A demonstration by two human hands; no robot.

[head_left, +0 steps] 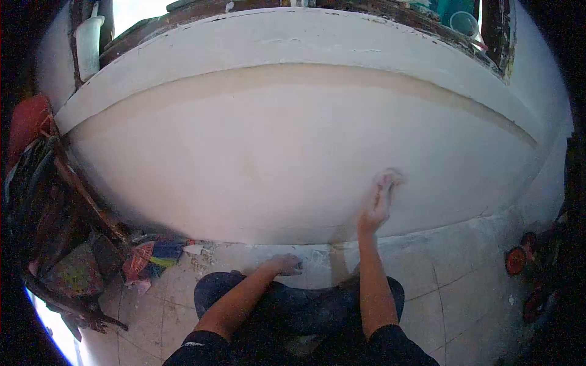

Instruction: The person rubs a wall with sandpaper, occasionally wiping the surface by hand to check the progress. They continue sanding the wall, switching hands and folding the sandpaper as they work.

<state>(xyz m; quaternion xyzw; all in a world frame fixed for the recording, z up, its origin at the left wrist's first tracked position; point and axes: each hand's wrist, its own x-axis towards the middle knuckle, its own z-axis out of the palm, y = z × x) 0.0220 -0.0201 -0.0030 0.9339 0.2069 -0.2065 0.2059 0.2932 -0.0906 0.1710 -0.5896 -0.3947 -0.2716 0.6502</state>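
Observation:
My right hand (384,189) is raised against the white wall (244,140), right of its middle. Motion smears its fingers, so whether something lies between them and the wall cannot be made out. Pale dust coats this hand. Low down, my left hand (284,265) rests by my left knee, just above the floor in the view. Its fingers are curled in, and a small dark patch shows at their tips; what they hold, if anything, is hidden.
A white ledge (293,36) juts out above the wall, with a clear plastic cup (464,24) at its upper right. Clutter with a red bag (29,125) and crumpled colourful packaging (152,259) fills the left. Sandals (517,259) lie right on the dusty tiled floor (421,274).

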